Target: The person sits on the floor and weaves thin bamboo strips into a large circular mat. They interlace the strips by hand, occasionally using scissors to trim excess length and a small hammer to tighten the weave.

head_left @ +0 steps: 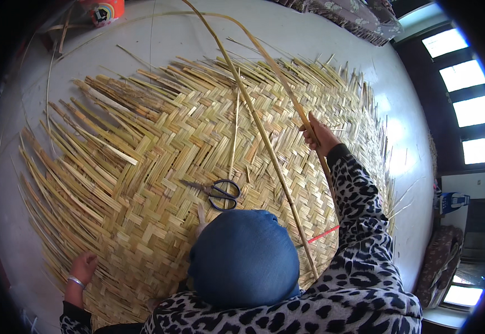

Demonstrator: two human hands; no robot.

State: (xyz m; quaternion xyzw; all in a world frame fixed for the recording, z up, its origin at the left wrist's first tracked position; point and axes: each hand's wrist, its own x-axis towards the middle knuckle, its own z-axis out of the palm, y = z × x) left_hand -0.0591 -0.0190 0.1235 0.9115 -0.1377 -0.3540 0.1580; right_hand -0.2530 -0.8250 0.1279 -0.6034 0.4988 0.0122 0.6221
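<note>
Bamboo strip [264, 133], long and bowed, runs across the woven mat [159, 145]; right hand [316, 133] is clenched round it above the mat's right part; scissors [220, 192] lie on the weave, well left of that hand. Left hand [82, 267] rests on the mat's lower left edge, fingers curled; whether it grips a strand cannot be told

Woven mat [159, 145]: split cane strips, straw-yellow, dry, matt, ribbed herringbone surface, frayed loose ends at the rim. Long cane strip [264, 133]: smooth, faintly glossy. Scissors [220, 192]: dull grey metal blades, dark coated handles. Floor [309, 33]: pale, smooth, sheeny. Sleeve [359, 217]: soft leopard-print cloth.
</note>
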